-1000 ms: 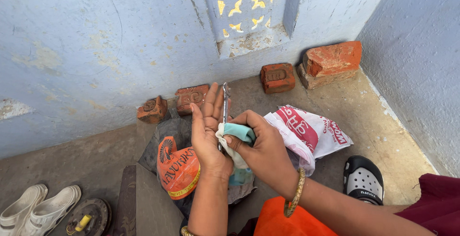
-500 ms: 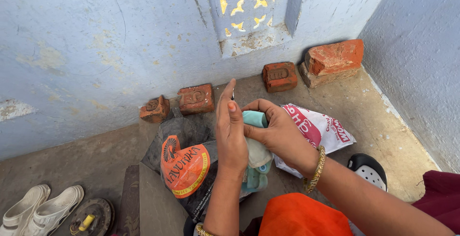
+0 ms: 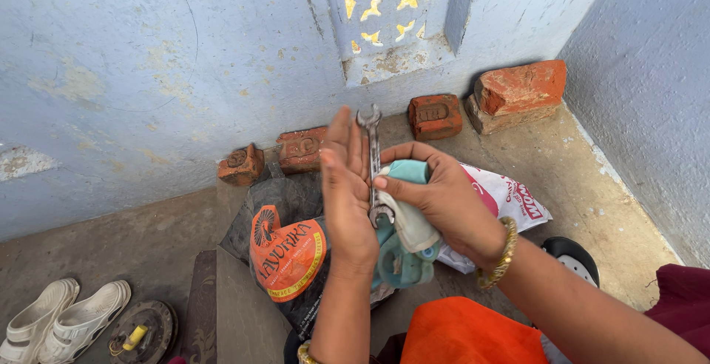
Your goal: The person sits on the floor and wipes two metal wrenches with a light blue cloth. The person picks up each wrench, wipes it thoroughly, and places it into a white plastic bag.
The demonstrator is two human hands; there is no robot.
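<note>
Flat against the open left hand [image 3: 347,194] lies a metal wrench [image 3: 372,163], fingers straight and together behind it like a backing board; palm not closed on the tool. Right hand [image 3: 440,201] presses a teal-and-white cloth [image 3: 405,220] onto the lower shank, thumb on top, fingers curled round the wad — a pinch of cloth against steel. Judged: the flat palm steadies the wrench so the cloth can bear on it.

Long axis near upright in the head view, leaning barely. Ring end points up and away, toward the blue wall [image 3: 148,75]; open jaw end sits low, by the cloth.

Wrench held above the floor, out from the wall. Bricks [image 3: 435,115] lie at the wall's foot; printed sacks [image 3: 285,253] nearer the person; pale sandals [image 3: 63,323] further left along the wall
</note>
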